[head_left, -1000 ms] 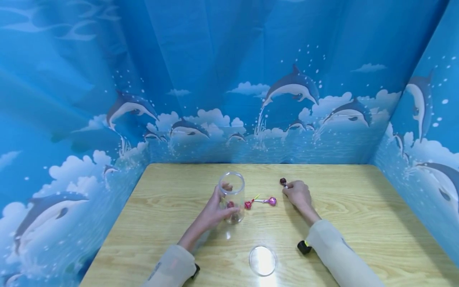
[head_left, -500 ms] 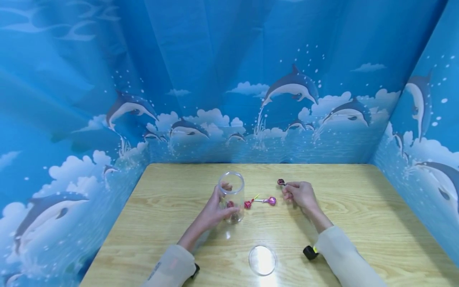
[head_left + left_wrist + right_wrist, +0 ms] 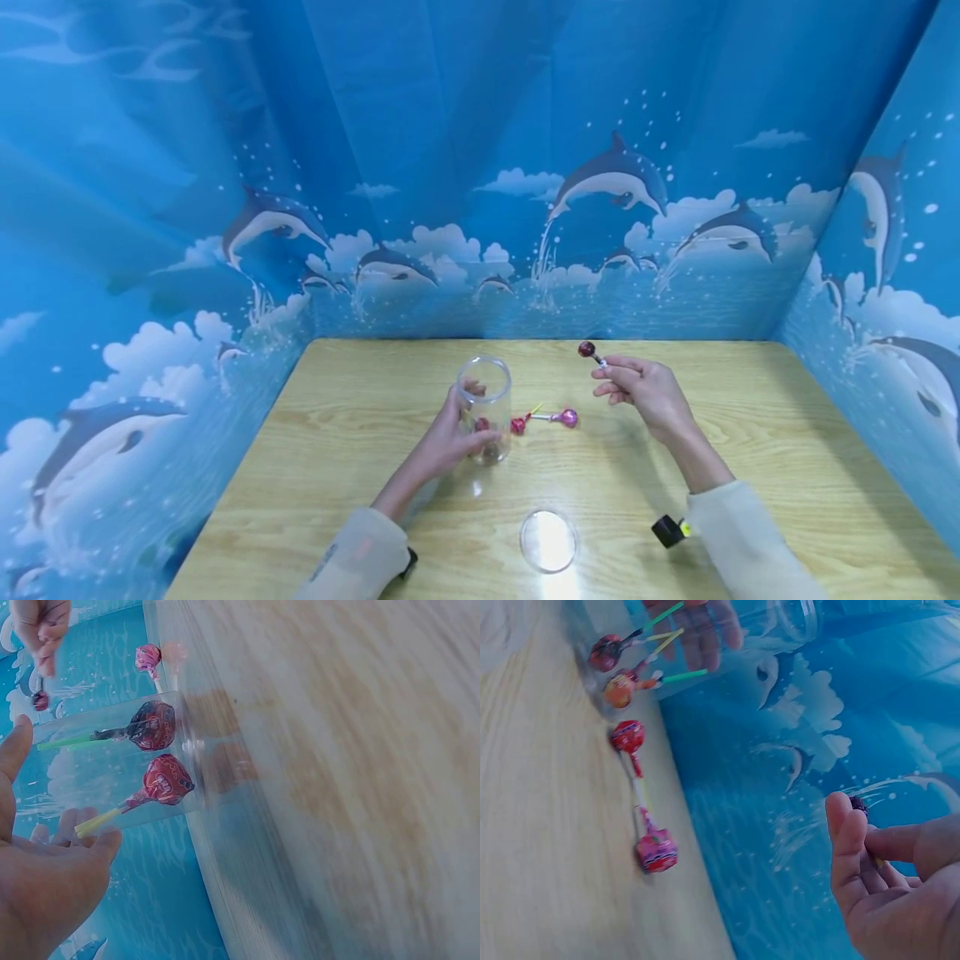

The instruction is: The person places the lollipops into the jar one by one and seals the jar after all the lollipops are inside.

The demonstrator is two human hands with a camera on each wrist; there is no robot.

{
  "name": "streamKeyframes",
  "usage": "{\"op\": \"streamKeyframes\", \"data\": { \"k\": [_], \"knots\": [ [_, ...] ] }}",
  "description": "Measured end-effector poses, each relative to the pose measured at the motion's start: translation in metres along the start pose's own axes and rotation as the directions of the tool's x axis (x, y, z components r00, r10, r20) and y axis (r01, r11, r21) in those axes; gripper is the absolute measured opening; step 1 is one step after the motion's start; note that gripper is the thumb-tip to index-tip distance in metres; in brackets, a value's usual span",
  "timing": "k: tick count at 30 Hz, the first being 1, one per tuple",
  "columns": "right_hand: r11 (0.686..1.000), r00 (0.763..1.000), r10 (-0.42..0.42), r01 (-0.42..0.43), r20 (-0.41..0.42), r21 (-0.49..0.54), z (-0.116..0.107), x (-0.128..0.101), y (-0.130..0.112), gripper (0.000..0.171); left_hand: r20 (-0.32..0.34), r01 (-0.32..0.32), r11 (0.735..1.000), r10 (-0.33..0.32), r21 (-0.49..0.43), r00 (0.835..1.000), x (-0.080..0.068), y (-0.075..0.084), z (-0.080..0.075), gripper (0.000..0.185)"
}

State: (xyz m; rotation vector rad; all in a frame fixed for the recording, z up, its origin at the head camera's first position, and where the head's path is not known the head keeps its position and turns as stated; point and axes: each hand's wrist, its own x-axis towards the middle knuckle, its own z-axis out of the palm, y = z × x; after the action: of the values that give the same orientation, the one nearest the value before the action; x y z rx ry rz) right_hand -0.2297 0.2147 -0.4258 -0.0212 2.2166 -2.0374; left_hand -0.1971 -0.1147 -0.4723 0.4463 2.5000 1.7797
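My left hand (image 3: pixel 450 437) grips a clear jar (image 3: pixel 485 410) standing upright on the wooden table (image 3: pixel 750 433). Two red lollipops (image 3: pixel 154 754) lie inside the jar. My right hand (image 3: pixel 641 387) pinches the stick of a dark red lollipop (image 3: pixel 587 350) and holds it raised above the table, right of the jar. On the table between jar and right hand lie two lollipops, one red (image 3: pixel 518 427) and one pink (image 3: pixel 568 417); in the right wrist view they show as a red one (image 3: pixel 628 736) and a pink one (image 3: pixel 655 851).
A clear round lid (image 3: pixel 549 542) lies on the table near the front edge, between my forearms. Blue dolphin-print curtains (image 3: pixel 480 167) wall in the table at the back and on both sides.
My right hand has lifted the dark red lollipop off the table, rising and drifting slightly right. The left hand and the jar have stayed in place.
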Motion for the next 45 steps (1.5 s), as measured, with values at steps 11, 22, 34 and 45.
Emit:
{"op": "streamKeyframes", "data": {
  "k": [11, 22, 34, 45],
  "knots": [
    [0.997, 0.997, -0.068, 0.070, 0.031, -0.041, 0.013, -0.006, -0.035, 0.045, 0.007, 0.014, 1.000, -0.014, -0.011, 1.000, 0.001, 0.000, -0.001, 0.088],
    [0.988, 0.988, -0.135, 0.129, 0.071, 0.087, 0.048, -0.003, -0.059, 0.036, 0.004, 0.011, 1.000, -0.011, -0.003, 1.000, 0.002, -0.001, 0.000, 0.086],
    [0.983, 0.976, -0.151, 0.132, 0.156, 0.127, 0.091, 0.002, -0.073, 0.029, -0.005, -0.019, 1.000, 0.019, -0.018, 1.000, 0.001, -0.001, 0.001, 0.084],
    [0.988, 0.976, -0.097, 0.071, 0.193, 0.139, 0.111, 0.003, -0.077, 0.026, -0.007, -0.003, 1.000, 0.003, 0.011, 1.000, 0.001, -0.002, 0.001, 0.084]
  ]
}}
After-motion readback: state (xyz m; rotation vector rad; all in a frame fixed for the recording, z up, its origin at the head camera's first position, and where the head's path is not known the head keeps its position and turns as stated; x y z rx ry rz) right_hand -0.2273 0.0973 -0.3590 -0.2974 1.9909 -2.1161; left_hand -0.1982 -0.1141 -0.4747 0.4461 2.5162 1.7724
